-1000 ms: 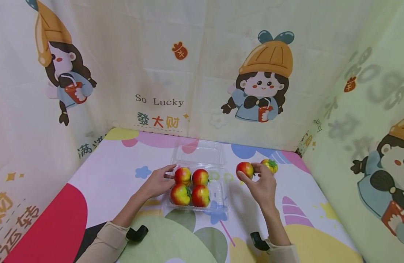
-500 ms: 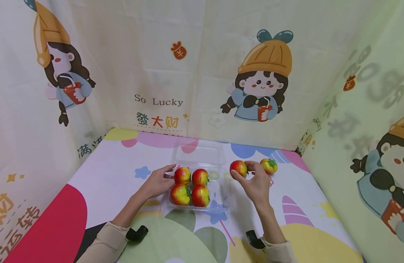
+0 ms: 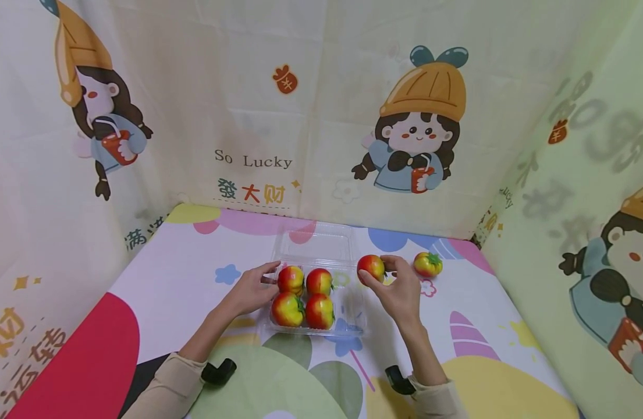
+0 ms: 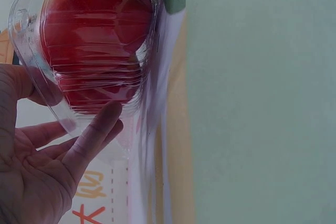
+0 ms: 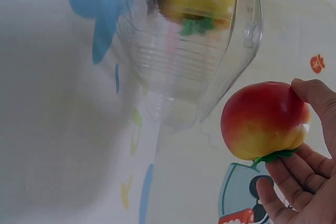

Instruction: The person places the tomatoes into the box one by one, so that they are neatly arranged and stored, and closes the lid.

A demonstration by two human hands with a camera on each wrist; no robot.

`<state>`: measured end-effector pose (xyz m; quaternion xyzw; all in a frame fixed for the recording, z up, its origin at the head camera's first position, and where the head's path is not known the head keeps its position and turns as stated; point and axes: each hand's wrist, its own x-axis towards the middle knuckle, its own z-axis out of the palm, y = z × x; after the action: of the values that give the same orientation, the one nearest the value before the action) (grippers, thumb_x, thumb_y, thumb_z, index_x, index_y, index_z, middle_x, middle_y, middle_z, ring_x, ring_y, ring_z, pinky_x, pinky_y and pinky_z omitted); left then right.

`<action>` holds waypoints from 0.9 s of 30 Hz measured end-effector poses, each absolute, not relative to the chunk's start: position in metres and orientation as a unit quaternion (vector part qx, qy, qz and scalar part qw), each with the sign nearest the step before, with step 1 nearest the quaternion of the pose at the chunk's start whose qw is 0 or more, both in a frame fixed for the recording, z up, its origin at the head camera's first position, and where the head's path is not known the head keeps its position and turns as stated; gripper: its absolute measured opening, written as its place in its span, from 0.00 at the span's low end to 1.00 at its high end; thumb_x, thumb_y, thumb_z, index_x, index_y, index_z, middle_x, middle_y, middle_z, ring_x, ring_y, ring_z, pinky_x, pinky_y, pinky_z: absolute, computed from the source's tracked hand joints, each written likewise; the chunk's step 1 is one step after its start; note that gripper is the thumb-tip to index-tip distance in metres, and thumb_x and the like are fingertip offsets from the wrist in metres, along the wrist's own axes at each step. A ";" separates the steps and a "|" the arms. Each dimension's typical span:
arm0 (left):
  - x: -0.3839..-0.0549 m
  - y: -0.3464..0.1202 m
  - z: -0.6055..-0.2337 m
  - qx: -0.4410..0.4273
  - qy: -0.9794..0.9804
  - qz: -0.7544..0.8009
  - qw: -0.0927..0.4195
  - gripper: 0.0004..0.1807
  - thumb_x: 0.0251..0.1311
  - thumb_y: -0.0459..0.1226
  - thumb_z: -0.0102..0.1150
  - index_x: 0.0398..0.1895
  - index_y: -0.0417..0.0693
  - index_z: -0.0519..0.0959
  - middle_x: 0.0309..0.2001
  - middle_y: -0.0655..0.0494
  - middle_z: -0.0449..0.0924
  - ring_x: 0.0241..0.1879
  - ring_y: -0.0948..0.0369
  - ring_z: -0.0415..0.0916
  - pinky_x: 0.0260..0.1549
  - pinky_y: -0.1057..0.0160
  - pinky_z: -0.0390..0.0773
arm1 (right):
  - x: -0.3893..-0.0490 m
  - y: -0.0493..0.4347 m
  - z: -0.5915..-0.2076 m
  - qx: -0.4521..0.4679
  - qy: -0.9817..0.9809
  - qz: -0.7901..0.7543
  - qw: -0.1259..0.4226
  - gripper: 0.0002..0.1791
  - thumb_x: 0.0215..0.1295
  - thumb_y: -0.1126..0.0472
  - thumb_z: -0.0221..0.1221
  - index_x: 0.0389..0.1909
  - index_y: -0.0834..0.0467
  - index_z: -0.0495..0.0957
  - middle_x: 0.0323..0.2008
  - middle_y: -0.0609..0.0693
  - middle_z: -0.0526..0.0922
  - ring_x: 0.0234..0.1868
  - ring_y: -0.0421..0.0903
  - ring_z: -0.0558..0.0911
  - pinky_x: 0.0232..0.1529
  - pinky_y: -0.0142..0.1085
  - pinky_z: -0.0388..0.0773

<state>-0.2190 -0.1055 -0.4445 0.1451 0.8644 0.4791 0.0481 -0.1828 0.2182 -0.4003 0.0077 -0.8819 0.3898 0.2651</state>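
My right hand (image 3: 403, 292) pinches a red-and-yellow, persimmon-like fruit (image 3: 370, 269) just right of a clear plastic container (image 3: 350, 311). In the right wrist view the fruit (image 5: 265, 121) shows its green calyx facing down, with thumb and fingers on it. The hinged container lies open on the table, its lid (image 3: 317, 243) folded back. Several like fruits (image 3: 304, 298) sit in its left and middle part; its right part shows bare plastic. My left hand (image 3: 252, 287) touches the container's left side; in the left wrist view its spread fingers (image 4: 94, 135) rest against the ribbed wall.
One more fruit (image 3: 428, 265), yellow with a green top, lies on the table at the right. The table cover (image 3: 187, 279) is printed in bright colours. Patterned cloth walls (image 3: 321, 116) stand at the back and both sides.
My right hand has carried the pinched fruit leftward to near the container's right edge, away from the fruit lying on the table. My left hand has stayed in place.
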 end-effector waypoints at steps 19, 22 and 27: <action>-0.218 -0.106 -0.443 0.150 0.861 0.483 0.048 0.37 0.62 0.36 0.62 0.76 0.42 0.66 0.68 0.36 0.72 0.59 0.42 0.79 0.48 0.51 0.86 | -0.187 0.202 -0.408 0.027 -0.897 0.396 0.197 0.31 0.55 0.45 0.74 0.54 0.57 0.78 0.48 0.52 0.84 0.48 0.50 0.81 0.47 0.46 0.82; -0.218 -0.106 -0.443 0.150 0.862 0.482 0.049 0.37 0.62 0.36 0.62 0.76 0.42 0.66 0.68 0.36 0.72 0.59 0.42 0.79 0.48 0.51 0.86 | -0.188 0.200 -0.410 0.025 -0.898 0.399 0.184 0.30 0.56 0.45 0.74 0.54 0.56 0.78 0.47 0.51 0.84 0.47 0.49 0.81 0.45 0.42 0.80; -0.217 -0.107 -0.444 0.154 0.862 0.480 0.046 0.36 0.62 0.35 0.61 0.75 0.41 0.67 0.67 0.35 0.72 0.58 0.42 0.80 0.47 0.52 0.86 | -0.189 0.195 -0.413 0.025 -0.904 0.392 0.170 0.30 0.56 0.45 0.74 0.54 0.55 0.78 0.46 0.50 0.84 0.46 0.48 0.81 0.45 0.42 0.81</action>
<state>-0.2174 -0.1068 -0.4435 0.1542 0.8621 0.4804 0.0462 -0.1888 0.1955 -0.4126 0.0252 -0.9037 0.3923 0.1697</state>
